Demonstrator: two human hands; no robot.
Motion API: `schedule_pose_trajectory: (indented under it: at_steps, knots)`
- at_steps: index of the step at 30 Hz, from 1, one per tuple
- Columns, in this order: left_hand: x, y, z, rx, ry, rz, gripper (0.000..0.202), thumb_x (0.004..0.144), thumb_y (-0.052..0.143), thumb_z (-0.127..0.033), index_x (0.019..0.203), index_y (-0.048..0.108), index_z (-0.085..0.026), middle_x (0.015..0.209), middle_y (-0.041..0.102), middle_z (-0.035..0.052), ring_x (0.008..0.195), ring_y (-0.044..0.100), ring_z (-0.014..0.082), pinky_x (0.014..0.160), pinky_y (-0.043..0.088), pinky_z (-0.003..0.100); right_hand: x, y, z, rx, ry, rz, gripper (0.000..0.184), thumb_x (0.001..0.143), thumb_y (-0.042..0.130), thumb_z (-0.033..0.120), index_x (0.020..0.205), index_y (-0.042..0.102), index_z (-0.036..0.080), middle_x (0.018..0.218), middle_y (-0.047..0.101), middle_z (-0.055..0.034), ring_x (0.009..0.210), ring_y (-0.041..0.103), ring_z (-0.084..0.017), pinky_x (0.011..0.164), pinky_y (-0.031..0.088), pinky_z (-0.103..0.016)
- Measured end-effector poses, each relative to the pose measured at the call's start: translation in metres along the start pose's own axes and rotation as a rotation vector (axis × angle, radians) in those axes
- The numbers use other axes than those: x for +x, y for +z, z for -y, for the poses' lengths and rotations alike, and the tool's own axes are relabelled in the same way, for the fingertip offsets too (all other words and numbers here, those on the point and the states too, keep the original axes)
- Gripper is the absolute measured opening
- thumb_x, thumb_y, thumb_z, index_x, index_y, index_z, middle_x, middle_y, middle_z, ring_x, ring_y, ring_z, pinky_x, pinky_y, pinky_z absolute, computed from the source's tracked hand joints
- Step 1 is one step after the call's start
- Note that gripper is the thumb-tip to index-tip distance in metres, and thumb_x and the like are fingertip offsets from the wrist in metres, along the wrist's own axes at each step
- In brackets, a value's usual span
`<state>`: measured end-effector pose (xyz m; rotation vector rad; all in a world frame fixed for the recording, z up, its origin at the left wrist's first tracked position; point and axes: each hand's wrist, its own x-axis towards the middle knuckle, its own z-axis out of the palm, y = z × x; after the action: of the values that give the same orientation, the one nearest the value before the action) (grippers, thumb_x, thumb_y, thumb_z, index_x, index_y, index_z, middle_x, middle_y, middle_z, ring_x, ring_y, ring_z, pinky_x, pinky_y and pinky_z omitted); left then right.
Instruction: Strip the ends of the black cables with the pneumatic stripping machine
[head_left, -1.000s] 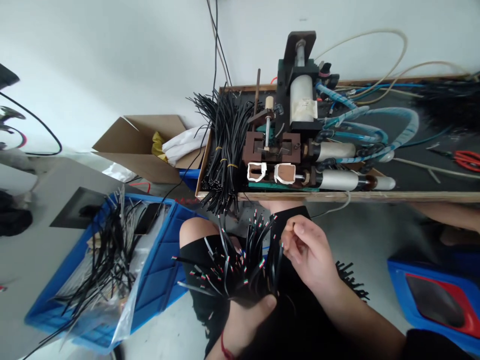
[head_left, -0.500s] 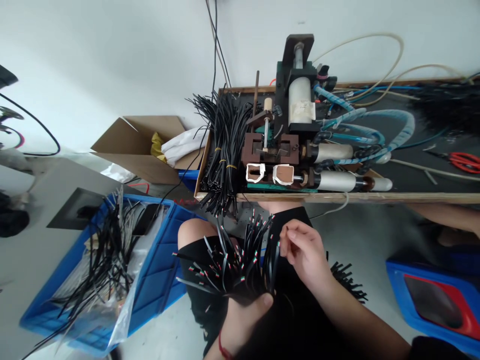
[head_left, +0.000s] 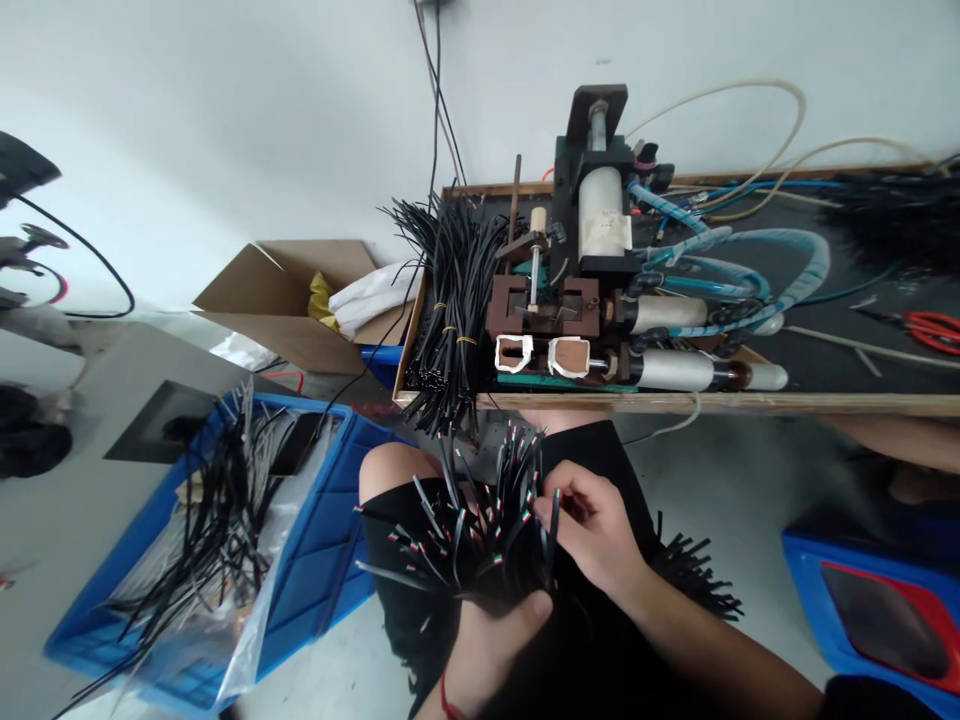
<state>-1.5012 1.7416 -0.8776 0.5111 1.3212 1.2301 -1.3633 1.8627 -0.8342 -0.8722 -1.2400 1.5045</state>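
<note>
A fanned-out bundle of black cables [head_left: 504, 565] stands over my lap, its ends showing small red, white and green wire tips. My left hand [head_left: 495, 640] is wrapped round the lower part of the bundle, the thumb across the front. At the bundle's right side, my right hand [head_left: 600, 530] is closed, with thumb and fingers pinching at a cable near its tip. Some of its fingertips are hidden among the cables. Beyond my knees, a pneumatic machine [head_left: 544, 305] with two white-edged jaws sits at the bench's front edge.
Banded black cables [head_left: 450, 290] lie left of the machine on the bench [head_left: 750, 403]. A blue crate [head_left: 322, 540] with cables and plastic stands at left, near an open cardboard box [head_left: 300, 335]. More cable ends [head_left: 697, 575] show beside my right thigh. Another person's arm [head_left: 896, 440] appears at far right.
My right hand has moved left into the cable tips and closed on one there. My left hand keeps its hold on the bundle. The view has shifted slightly.
</note>
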Motion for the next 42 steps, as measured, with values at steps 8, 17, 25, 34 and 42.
schedule_pose_trajectory:
  at_steps: [8,17,25,34,42]
  knots:
    - [0.007,0.004,-0.003,0.026,0.071,0.032,0.075,0.066,0.099,-0.043,0.134,0.077,-0.022,0.131,0.079,0.0156,0.132,0.068,0.0443,0.121,0.051,0.058,0.002,0.015,0.004,-0.126,-0.036,0.026,0.024,0.083,0.088,0.027,0.076,0.066,0.021,0.057,0.062,0.0054,0.051,0.053,-0.01,0.051,0.04,-0.019]
    - [0.009,0.006,0.011,-0.065,0.142,-0.117,0.068,0.069,0.097,-0.05,0.126,0.078,-0.019,0.121,0.081,0.0165,0.128,0.07,0.0418,0.12,0.051,0.059,0.003,0.018,0.004,-0.158,-0.031,0.016,0.023,0.092,0.076,0.031,0.075,0.064,0.022,0.054,0.053,0.0056,0.046,0.044,-0.01,0.045,0.031,-0.022]
    - [0.011,0.011,-0.007,-0.292,0.04,-0.095,0.059,0.07,0.099,-0.046,0.119,0.08,-0.02,0.115,0.083,0.0129,0.119,0.075,0.0397,0.114,0.057,0.057,0.002,0.02,0.002,-0.15,0.02,0.122,0.024,0.097,0.071,0.034,0.078,0.06,0.023,0.059,0.055,0.0049,0.051,0.049,-0.012,0.049,0.036,-0.024]
    - [0.001,-0.007,-0.018,-0.398,0.057,-0.352,0.049,0.068,0.1,-0.042,0.107,0.081,-0.02,0.101,0.084,0.0079,0.098,0.079,0.0286,0.089,0.066,0.038,-0.017,0.046,-0.017,-0.086,0.111,0.357,0.01,0.094,0.07,0.028,0.091,0.061,0.023,0.071,0.056,0.0048,0.06,0.049,-0.012,0.055,0.038,-0.024]
    - [-0.027,-0.022,-0.033,-0.374,0.331,-0.37,0.032,0.073,0.093,-0.04,0.076,0.072,-0.017,0.068,0.064,0.0001,0.065,0.06,0.0155,0.067,0.057,0.029,-0.039,0.056,-0.017,-0.018,0.119,0.571,0.012,0.099,0.067,0.03,0.09,0.064,0.021,0.082,0.064,0.0011,0.064,0.05,-0.012,0.06,0.038,-0.025]
